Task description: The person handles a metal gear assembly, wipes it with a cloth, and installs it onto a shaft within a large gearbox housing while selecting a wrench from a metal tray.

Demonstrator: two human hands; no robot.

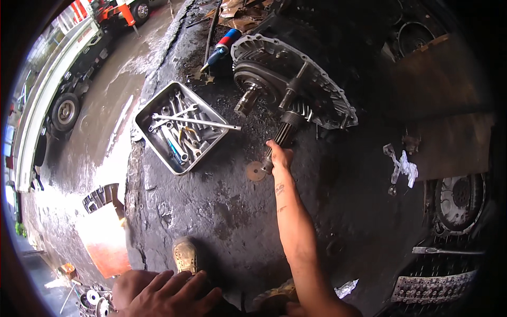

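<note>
My right hand (281, 156) is closed around a splined steel shaft (283, 133), with the thumb laid along its side. Past my grip, the shaft carries a helical gear (303, 111) and runs up to an open gearbox housing (322, 87) with a flanged, bolt-holed rim. A second, shorter splined shaft (247, 101) sticks out of the gearbox to the left. Beside the near end of the held shaft, a round rusty disc (255, 171) lies on the floor. Low in view, my left hand (171, 294) rests with its fingers extended and slightly spread, holding nothing.
A metal tray (179, 171) of wrenches and sockets stands left, a long bar across its rim. Behind it lies a blue and red tool (224, 45). My shoe (185, 254) is near the front. Crumpled white paper (405, 168) and engine parts (457, 198) lie right; a truck (66, 112) stands far left.
</note>
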